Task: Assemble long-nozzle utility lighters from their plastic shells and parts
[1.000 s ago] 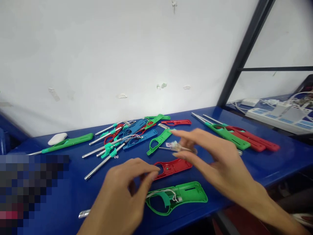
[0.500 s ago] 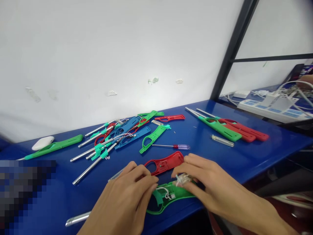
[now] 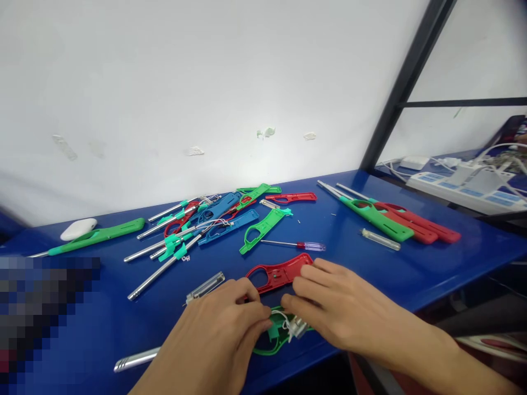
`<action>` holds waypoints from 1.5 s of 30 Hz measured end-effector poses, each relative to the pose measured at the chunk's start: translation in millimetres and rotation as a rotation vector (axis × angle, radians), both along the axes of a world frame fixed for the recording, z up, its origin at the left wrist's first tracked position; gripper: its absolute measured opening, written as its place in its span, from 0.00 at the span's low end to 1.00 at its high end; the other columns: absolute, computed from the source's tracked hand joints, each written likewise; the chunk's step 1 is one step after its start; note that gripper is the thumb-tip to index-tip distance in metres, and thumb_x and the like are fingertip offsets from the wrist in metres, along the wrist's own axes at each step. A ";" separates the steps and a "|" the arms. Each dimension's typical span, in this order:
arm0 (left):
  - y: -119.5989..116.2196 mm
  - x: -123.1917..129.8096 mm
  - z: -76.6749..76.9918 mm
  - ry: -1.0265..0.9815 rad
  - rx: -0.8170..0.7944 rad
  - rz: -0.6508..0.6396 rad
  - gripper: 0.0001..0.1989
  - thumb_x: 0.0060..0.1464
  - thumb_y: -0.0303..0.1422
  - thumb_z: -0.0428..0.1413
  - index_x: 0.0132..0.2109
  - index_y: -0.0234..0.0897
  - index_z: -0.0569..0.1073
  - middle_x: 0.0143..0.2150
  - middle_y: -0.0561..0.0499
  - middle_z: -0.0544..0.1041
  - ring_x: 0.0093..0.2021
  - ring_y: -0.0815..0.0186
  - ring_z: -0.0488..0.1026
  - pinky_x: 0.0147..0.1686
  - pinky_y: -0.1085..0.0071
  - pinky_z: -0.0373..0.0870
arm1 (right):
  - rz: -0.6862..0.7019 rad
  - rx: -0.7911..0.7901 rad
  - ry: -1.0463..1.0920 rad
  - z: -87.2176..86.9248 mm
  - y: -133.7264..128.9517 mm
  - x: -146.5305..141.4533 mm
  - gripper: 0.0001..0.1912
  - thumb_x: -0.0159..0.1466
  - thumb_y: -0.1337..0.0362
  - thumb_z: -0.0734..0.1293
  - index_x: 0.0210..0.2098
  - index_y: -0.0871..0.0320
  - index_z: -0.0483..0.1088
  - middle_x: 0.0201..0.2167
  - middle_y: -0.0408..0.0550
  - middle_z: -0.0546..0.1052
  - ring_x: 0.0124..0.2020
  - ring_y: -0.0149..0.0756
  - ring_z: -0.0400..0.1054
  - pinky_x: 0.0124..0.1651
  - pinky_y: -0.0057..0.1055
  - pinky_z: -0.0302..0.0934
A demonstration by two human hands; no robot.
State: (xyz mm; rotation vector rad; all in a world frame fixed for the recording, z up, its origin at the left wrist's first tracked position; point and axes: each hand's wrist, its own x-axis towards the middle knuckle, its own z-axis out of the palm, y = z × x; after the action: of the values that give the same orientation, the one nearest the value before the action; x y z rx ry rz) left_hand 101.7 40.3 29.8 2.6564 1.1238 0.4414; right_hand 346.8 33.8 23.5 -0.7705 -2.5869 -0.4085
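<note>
Near the table's front edge lies a green lighter half-casing [image 3: 268, 350] with white wires [image 3: 281, 315] inside. My left hand [image 3: 218, 329] is closed in a pinch at the casing's left part, by its teal trigger piece; its metal tube [image 3: 135, 360] sticks out to the left. My right hand [image 3: 349, 310] has its fingers curled over a clear fuel tank [image 3: 298, 327], which sits tilted at the casing beside the wires. The right fingers partly hide the tank and the casing's right end. Just behind the hands is a red half-casing [image 3: 284, 274].
Another clear tank [image 3: 206, 286] lies beyond my left hand. A screwdriver [image 3: 310, 246], a green half-casing [image 3: 263, 227] and a heap of lighter parts [image 3: 220, 208] lie farther back. Whole lighters [image 3: 379, 222] and a clear tank [image 3: 381, 239] are at right.
My right hand has turned and moved left, bringing the fuel tank down to the green casing by the wires. My left hand stays at the casing. The view has shifted slightly.
</note>
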 end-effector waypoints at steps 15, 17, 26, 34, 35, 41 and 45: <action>0.2 6.1 -2.6 -0.040 0.052 0.045 0.17 0.71 0.28 0.47 0.45 0.45 0.80 0.43 0.52 0.82 0.37 0.60 0.82 0.37 0.65 0.75 | -0.010 -0.062 0.126 -4.0 1.0 0.1 0.15 0.79 0.74 0.57 0.45 0.60 0.75 0.34 0.46 0.73 0.35 0.40 0.62 0.39 0.37 0.55; 1.4 8.3 -4.1 -0.049 0.057 0.043 0.17 0.71 0.27 0.47 0.43 0.45 0.79 0.42 0.53 0.82 0.36 0.61 0.81 0.36 0.66 0.73 | -0.015 -0.100 0.157 -5.7 0.8 1.0 0.16 0.78 0.75 0.57 0.45 0.59 0.75 0.34 0.45 0.74 0.35 0.40 0.63 0.39 0.36 0.57; -0.2 14.9 -9.6 -0.083 0.086 0.076 0.16 0.71 0.28 0.45 0.39 0.43 0.77 0.38 0.52 0.79 0.32 0.62 0.78 0.33 0.65 0.70 | -0.060 -0.289 0.237 -11.8 -0.7 5.2 0.14 0.73 0.75 0.62 0.51 0.53 0.72 0.46 0.45 0.81 0.49 0.41 0.75 0.60 0.39 0.64; -3.1 16.2 -8.9 -0.063 0.137 0.090 0.11 0.70 0.28 0.47 0.41 0.43 0.73 0.36 0.54 0.79 0.32 0.62 0.77 0.32 0.64 0.68 | -0.205 -0.589 0.328 0.5 -14.1 10.7 0.14 0.78 0.60 0.63 0.62 0.47 0.62 0.58 0.48 0.77 0.57 0.41 0.74 0.58 0.40 0.69; -3.1 17.0 -8.9 -0.065 0.146 0.090 0.12 0.69 0.28 0.47 0.41 0.43 0.73 0.36 0.54 0.79 0.32 0.62 0.77 0.33 0.64 0.68 | -0.200 -0.595 0.327 -0.8 -14.3 10.6 0.11 0.80 0.60 0.61 0.60 0.48 0.63 0.57 0.49 0.77 0.57 0.41 0.74 0.58 0.41 0.68; -7.2 20.5 -14.5 -0.115 0.227 0.123 0.13 0.70 0.27 0.47 0.40 0.43 0.73 0.35 0.53 0.79 0.33 0.61 0.78 0.30 0.64 0.68 | -0.170 -0.541 0.324 -10.2 -10.0 7.6 0.08 0.81 0.62 0.58 0.54 0.50 0.68 0.48 0.48 0.77 0.51 0.43 0.74 0.54 0.40 0.68; -10.3 19.1 -20.1 -0.145 0.232 0.142 0.10 0.71 0.27 0.50 0.43 0.45 0.74 0.37 0.55 0.80 0.34 0.63 0.79 0.32 0.65 0.72 | -0.141 -0.471 0.344 -10.7 -9.3 7.0 0.08 0.81 0.62 0.59 0.54 0.51 0.69 0.45 0.46 0.77 0.46 0.41 0.72 0.51 0.38 0.67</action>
State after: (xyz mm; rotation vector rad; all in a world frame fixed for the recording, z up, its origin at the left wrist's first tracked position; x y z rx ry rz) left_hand 120.8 30.0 9.7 2.6911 1.2911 0.8235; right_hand 353.8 24.5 12.7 -1.0745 -2.3250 0.2900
